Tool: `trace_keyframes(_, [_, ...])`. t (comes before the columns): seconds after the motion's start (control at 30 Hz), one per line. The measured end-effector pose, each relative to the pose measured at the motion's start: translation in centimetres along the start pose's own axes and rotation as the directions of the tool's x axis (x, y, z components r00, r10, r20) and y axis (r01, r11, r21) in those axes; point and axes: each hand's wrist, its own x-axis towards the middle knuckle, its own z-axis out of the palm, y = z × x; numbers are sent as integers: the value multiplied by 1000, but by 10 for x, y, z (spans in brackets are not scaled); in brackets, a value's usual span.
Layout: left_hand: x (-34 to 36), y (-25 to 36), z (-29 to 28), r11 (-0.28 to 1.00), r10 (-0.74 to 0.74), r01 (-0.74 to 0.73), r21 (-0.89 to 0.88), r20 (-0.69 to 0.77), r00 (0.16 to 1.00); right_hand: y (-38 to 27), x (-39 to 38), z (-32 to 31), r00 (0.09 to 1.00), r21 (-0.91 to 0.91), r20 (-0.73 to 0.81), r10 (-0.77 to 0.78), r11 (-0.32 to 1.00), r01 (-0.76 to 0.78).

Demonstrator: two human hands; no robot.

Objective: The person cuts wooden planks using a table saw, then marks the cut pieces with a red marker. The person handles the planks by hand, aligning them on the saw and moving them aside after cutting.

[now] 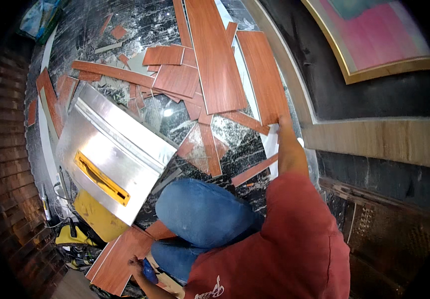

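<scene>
My right hand (282, 124) reaches forward to the near end of a long reddish wood-look plank (256, 74) at the upper right, its fingers mostly hidden. At the lower left, my left hand (136, 265) has bent fingers beside a blue object (149, 271), over another reddish plank (117, 254); what it grips is unclear. Left of my knees stands a silver saw table (100, 129) with a yellow slotted insert (102, 177). A wider plank (212, 60) lies beside the one at my right hand.
Reddish offcuts (175, 74) litter the dusty black marbled floor (170, 112). A yellow-black tool (75, 235), cords and a white strip (50, 154) lie at the left. A dark wall (334, 99) with beige trim and a gold-framed panel (369, 35) runs along the right.
</scene>
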Motion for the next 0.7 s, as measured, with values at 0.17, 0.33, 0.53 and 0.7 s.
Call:
trace_keyframes(0.17, [8, 37, 26, 988, -24, 28, -149, 29, 999, -49, -44, -23, 963, 440, 106, 249, 857, -270])
trace_keyframes(0.33, [18, 96, 42, 992, 126, -126, -30, -10, 992, -45, 1, -63, 929, 700, 370, 30, 648, -300])
trace_keyframes(0.53, [-28, 147, 14, 927, 344, -281, 248, -264, 901, -128, -98, -60, 667, 597, 676, -313, 763, -248])
trace_keyframes(0.7, [-103, 255, 40, 795, 573, -595, 120, -468, 672, -194, -241, -57, 705, 722, 546, -453, 682, -121])
